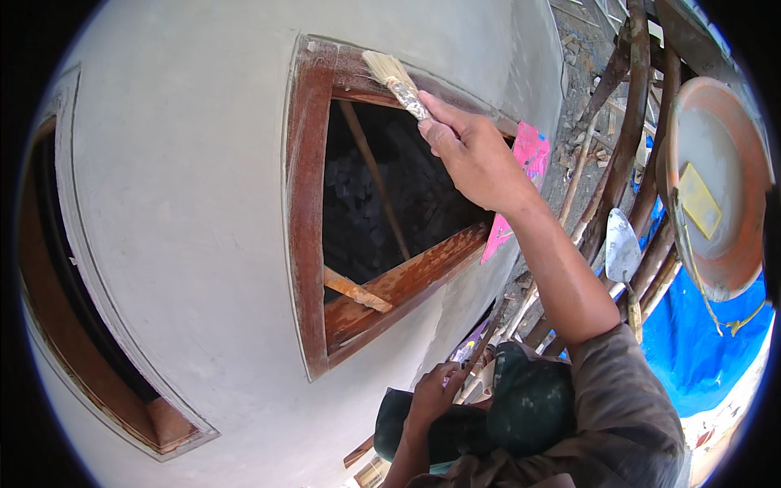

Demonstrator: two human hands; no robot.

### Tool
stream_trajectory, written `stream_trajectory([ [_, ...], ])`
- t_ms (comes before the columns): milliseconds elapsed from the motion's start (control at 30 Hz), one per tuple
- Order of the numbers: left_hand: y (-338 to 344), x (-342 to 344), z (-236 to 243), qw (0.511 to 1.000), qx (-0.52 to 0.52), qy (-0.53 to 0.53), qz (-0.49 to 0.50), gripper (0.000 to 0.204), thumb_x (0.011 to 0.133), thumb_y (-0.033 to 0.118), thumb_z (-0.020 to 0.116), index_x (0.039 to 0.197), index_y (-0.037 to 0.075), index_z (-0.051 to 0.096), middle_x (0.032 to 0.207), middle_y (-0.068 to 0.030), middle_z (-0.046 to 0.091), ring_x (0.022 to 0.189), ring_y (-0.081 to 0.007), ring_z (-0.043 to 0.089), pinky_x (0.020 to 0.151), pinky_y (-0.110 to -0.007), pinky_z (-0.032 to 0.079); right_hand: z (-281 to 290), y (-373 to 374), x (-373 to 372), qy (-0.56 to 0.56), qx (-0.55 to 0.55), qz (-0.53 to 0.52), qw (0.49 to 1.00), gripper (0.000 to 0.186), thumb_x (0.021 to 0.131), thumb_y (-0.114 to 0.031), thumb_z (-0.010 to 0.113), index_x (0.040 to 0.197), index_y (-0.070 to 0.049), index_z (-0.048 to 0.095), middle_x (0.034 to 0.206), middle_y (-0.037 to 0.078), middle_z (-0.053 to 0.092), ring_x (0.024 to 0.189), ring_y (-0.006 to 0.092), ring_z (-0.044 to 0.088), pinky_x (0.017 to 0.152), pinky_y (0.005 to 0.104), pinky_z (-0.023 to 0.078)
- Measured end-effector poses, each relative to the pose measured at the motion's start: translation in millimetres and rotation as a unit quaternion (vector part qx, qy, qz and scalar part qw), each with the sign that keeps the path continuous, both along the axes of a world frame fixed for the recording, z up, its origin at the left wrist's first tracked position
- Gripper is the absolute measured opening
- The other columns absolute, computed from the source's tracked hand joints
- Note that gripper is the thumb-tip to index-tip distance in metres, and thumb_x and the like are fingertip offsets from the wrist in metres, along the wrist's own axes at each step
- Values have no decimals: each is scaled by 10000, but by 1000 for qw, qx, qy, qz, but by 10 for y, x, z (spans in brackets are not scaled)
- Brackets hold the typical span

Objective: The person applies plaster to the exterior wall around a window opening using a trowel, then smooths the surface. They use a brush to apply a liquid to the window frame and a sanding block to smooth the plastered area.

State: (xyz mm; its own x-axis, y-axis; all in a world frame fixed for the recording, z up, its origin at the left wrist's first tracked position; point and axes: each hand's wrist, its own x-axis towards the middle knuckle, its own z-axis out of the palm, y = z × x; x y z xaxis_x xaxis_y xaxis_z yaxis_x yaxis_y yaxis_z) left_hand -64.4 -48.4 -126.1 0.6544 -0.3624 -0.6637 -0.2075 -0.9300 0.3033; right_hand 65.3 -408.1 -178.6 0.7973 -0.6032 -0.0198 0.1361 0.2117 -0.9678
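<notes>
My right hand (476,159) is closed round the handle of a paintbrush (394,79). The brush's pale bristles lie against the top rail of a reddish-brown wooden window frame (309,195), near its upper left corner. Low in the view, my left hand (431,396) has its fingers wrapped round what looks like a brown wooden pole (477,363); the grip is partly hidden. A short wooden stick (358,290) slants over the frame's lower rail. Behind my right wrist, a pink sheet (530,150) hangs at the frame's right side.
A smooth grey-white wall (195,163) surrounds the frame, with another wooden-framed opening (89,358) at left. On the right are scaffold poles (630,122), a trowel (623,246), a round orange-rimmed basin (708,98) holding a yellow flat piece (698,200), and a blue tarp (700,350).
</notes>
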Motion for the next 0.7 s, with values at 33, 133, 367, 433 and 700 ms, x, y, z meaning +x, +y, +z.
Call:
stream_trajectory([
  [33,3,-11,-8,1000,2,0,5,270,958,284,611,1101,61,662,998,-174,689,901,-357,666,795,-402,510,-6,-18,-48,32,9,12,999,450,1020,-212,526,1416,-4,481,856,54,569,810,129,503,804,279,455],
  [133,3,-36,-28,1000,11,15,20,270,958,288,614,1099,64,665,995,-176,688,898,-358,666,797,-406,510,226,35,-145,-8,-38,-2,999,439,1016,-202,540,1403,0,495,1077,125,677,974,149,592,920,279,454],
  [367,-165,17,-9,998,42,42,38,279,960,261,599,1106,34,671,1064,-179,687,997,-330,664,872,-377,502,-201,11,-19,10,-77,-20,997,463,985,-257,507,1387,-25,507,875,278,640,861,438,635,807,434,486],
  [433,-128,-16,-10,996,60,50,52,291,962,256,589,1111,21,674,1103,-178,687,1047,-319,661,913,-361,497,-435,-30,-53,63,-35,25,997,471,986,-258,503,1411,-55,491,836,251,629,832,390,645,814,401,486],
  [700,-63,-60,-84,996,70,46,31,333,974,300,565,1125,21,665,1111,-186,679,1053,-322,658,908,-361,498,-892,45,-182,89,-7,-9,996,463,983,-254,523,1408,-71,506,832,210,658,798,332,650,815,379,487],
])
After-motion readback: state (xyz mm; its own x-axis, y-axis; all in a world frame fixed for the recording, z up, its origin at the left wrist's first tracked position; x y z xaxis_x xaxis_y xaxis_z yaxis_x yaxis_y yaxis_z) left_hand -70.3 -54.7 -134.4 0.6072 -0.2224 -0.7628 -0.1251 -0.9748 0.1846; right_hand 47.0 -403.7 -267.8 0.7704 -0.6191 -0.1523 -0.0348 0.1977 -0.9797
